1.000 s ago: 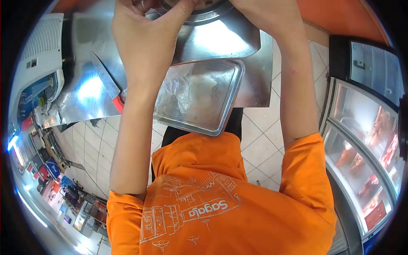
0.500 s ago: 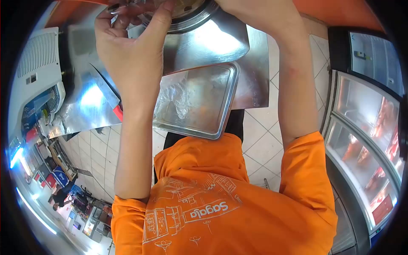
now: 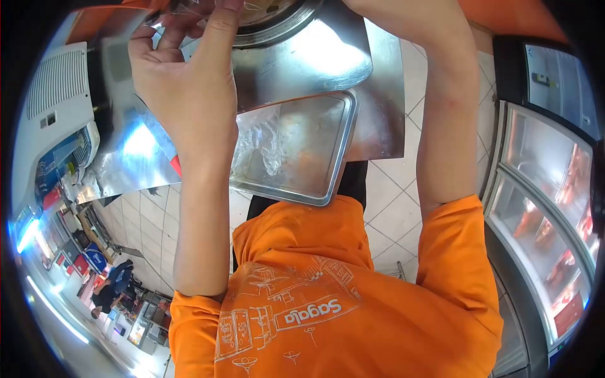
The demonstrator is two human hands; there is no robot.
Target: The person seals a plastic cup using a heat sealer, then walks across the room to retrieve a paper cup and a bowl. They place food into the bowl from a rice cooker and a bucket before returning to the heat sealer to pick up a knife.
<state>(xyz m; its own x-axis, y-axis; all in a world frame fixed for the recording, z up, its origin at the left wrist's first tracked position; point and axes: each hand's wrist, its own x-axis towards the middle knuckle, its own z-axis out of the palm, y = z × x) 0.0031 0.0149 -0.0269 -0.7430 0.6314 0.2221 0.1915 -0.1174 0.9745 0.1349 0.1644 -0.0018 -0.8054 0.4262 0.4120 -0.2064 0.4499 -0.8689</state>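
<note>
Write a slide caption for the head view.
Left hand near a round metal rim; a tray with clear plastic overhangs the table.

Glossy metal rim (image 3: 287, 28), crinkled clear plastic (image 3: 270, 151)

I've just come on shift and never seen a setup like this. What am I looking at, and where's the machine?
There's no machine here: these are a person's bare arms, seen by one camera worn on their head, looking down past the orange shirt. Picture left is the person's left.

The left hand has clear plastic at its fingers, though the top edge hides the grip. The right hand is mostly cut off there, so I can't tell what it holds. Between them is a round metal rim.

Below, a metal tray with crumpled film in it juts past the near edge of the steel table. A red handle pokes out beside the left forearm.
</note>
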